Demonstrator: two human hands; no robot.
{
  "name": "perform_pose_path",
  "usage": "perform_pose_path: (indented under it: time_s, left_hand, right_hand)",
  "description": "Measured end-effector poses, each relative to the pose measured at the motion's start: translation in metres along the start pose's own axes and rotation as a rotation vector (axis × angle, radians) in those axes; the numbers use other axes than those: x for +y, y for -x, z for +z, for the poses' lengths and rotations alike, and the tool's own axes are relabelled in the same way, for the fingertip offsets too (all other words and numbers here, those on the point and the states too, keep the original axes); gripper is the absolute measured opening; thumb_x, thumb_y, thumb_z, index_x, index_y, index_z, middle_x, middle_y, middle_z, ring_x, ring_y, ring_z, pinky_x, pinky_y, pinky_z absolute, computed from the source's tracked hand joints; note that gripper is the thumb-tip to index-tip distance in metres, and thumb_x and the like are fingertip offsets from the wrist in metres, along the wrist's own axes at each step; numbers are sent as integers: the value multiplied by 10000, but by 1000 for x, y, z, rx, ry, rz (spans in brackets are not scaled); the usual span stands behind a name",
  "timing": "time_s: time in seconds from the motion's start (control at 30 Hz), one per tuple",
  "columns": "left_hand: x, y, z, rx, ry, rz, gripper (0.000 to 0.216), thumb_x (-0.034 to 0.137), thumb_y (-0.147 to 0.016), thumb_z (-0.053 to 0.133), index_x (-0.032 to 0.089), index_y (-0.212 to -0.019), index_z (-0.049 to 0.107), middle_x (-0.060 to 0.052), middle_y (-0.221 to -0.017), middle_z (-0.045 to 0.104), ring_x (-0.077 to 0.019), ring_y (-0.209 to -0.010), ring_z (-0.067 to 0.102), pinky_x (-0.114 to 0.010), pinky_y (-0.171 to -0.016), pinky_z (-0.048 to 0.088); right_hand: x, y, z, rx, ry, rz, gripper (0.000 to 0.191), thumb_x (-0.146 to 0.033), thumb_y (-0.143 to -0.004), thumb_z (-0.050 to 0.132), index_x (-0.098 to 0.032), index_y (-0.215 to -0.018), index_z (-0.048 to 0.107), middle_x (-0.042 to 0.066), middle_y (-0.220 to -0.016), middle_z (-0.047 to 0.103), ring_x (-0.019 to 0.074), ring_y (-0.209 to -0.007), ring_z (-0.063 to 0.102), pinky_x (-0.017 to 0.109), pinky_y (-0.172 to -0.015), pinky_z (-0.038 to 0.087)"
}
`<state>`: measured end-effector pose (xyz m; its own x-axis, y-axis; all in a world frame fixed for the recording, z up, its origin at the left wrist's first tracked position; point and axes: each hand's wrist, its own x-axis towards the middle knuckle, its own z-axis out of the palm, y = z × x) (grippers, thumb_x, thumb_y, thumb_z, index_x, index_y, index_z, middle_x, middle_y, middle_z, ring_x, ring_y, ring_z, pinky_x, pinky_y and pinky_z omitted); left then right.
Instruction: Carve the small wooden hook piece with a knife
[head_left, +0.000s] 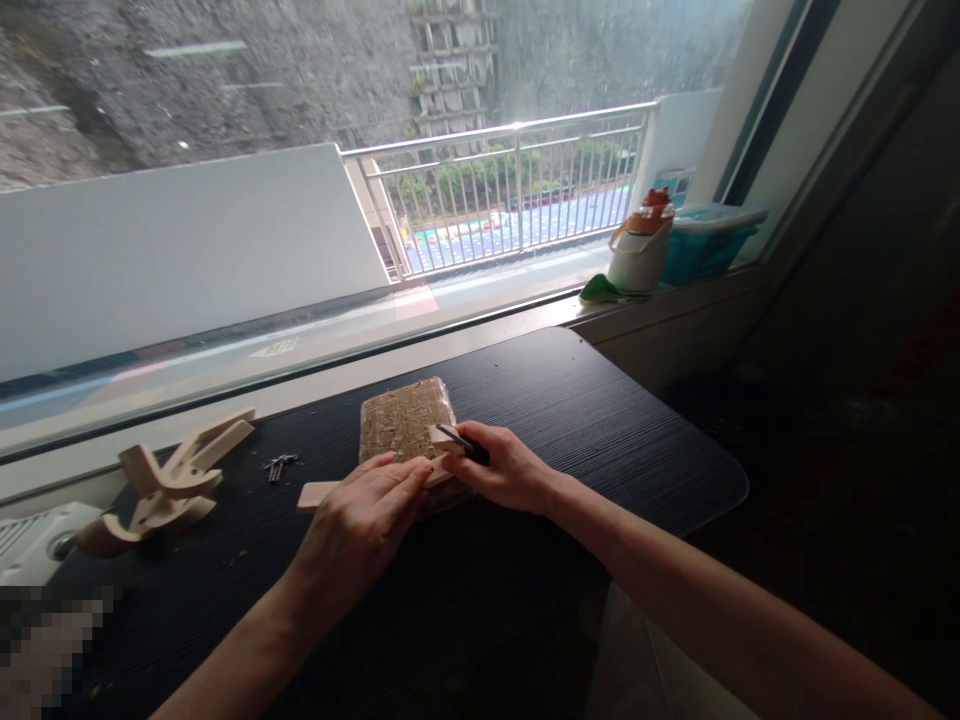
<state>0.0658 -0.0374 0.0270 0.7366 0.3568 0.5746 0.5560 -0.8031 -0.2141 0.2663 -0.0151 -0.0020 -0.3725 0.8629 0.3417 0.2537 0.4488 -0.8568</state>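
On the dark table (525, 400) lies a brown, rough-topped block (401, 415) with a clear wrap along its edge. My left hand (375, 505) presses a pale wooden piece (316, 495) against the block's near side, its fingers together over the wood. One end of that piece sticks out left of the hand, and another bit shows by my right fingers. My right hand (502, 465) is closed round a slim dark tool (463, 440) whose tip points left over the wood. Its exact kind is partly hidden by the fingers.
Several curved pale wooden parts (169, 480) lie at the table's left, with small metal screws (279, 467) nearby. A grey-white device (45, 540) stands at the left edge. A bottle (637, 250), a green item (602, 290) and a teal box (709, 240) are on the windowsill.
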Motion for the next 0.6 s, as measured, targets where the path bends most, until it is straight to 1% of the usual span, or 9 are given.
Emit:
perform_pose_path:
  time_s: [0.2,0.37,0.6]
  left_hand:
    - [1,-2,-2,18,-17,13,197,130,-879,479,62,-984,631,-138,-895,736,-215,-792,700,-404,-775,579]
    - [2,0,-1,-3,-30,9,207,123,-879,474,61,-1003,628,-138,-920,733,-217,-812,697,-406,-796,573]
    - [4,-2,-2,-44,-63,-13,245,128,-896,425,71,-1016,632,-137,-932,733,-217,-827,698,-402,-816,566]
  right_hand:
    - [1,1,0,2,25,6,205,-358,-812,518,-154,-821,536,-25,-710,517,95,-657,459,212,-617,367]
    - [2,1,1,14,38,-10,207,-361,-815,514,-155,-800,529,-30,-698,507,90,-650,451,206,-605,358]
    - [5,1,2,10,35,-8,222,-367,-829,498,-152,-853,550,-28,-721,531,89,-658,459,202,-613,361]
